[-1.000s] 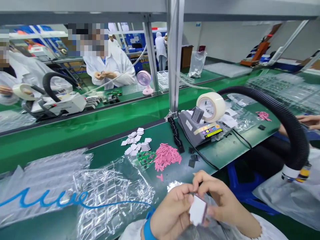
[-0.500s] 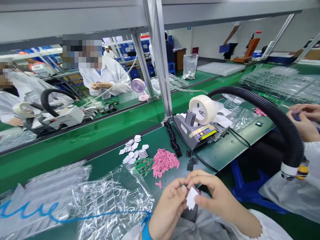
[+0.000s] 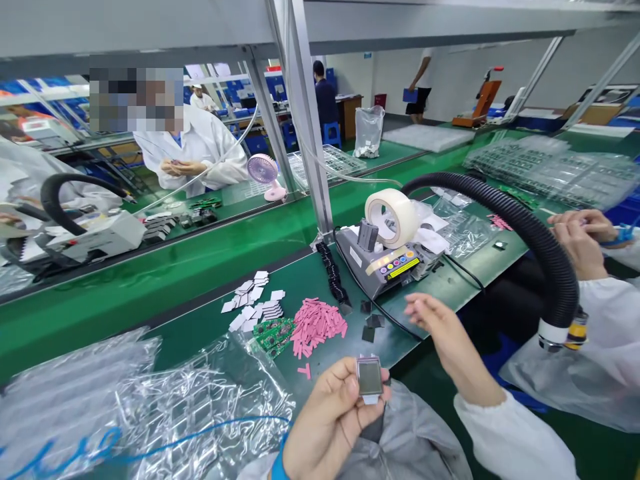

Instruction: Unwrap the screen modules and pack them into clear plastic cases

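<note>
My left hand grips a small square display module by its edges, the dark screen facing up and a white tab showing below. My right hand is raised apart from it, fingers stretched out near the front of the grey tape dispenser; nothing shows in them. A roll of pale tape sits on the dispenser. Past my left hand lie a heap of pink strips, green circuit boards, white rectangular pieces and dark square pieces.
Clear plastic trays and bags cover the bench at left, with a blue coiled cord across them. A black flexible hose arches over the right side. A co-worker's hands are at far right; another person in white sits opposite.
My right hand has let go of the module and moved right and up toward the tape dispenser. The module, still in my left hand, now shows its screen instead of its white face.
</note>
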The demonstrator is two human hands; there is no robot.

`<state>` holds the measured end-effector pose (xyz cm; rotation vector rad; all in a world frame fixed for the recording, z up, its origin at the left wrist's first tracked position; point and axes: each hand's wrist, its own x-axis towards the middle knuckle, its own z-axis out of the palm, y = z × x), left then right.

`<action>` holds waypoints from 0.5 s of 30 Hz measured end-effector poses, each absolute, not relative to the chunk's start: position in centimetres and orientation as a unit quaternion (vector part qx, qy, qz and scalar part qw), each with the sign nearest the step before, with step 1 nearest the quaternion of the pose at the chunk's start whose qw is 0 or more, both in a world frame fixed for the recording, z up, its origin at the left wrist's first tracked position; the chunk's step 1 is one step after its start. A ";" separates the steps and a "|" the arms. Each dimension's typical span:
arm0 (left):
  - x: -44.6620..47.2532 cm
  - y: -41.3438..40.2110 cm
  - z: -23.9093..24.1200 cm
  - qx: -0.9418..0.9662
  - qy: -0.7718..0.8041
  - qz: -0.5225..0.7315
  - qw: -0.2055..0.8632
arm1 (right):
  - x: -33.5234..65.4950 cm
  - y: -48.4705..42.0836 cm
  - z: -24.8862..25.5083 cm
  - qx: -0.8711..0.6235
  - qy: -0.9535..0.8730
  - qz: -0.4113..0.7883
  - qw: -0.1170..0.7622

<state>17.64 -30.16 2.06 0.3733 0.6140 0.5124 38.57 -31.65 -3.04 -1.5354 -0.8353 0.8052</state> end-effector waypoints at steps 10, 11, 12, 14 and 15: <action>17.8 -31.5 4.2 0.094 0.104 0.280 0.950 | 46.8 -27.7 -2.8 -0.782 -0.315 -0.011 0.537; 17.8 -31.6 4.2 0.094 0.098 0.281 0.950 | 47.7 -27.2 -2.3 -0.792 -0.331 -0.039 0.511; 17.8 -31.7 4.1 0.093 0.094 0.280 0.951 | 48.6 -26.6 -1.9 -0.802 -0.347 -0.054 0.483; 17.7 -31.8 4.1 0.089 0.086 0.276 0.953 | 50.1 -25.5 -1.5 -0.819 -0.377 -0.051 0.429; 17.6 -31.9 4.1 0.086 0.082 0.276 0.954 | 50.7 -25.1 -1.6 -0.827 -0.388 -0.042 0.405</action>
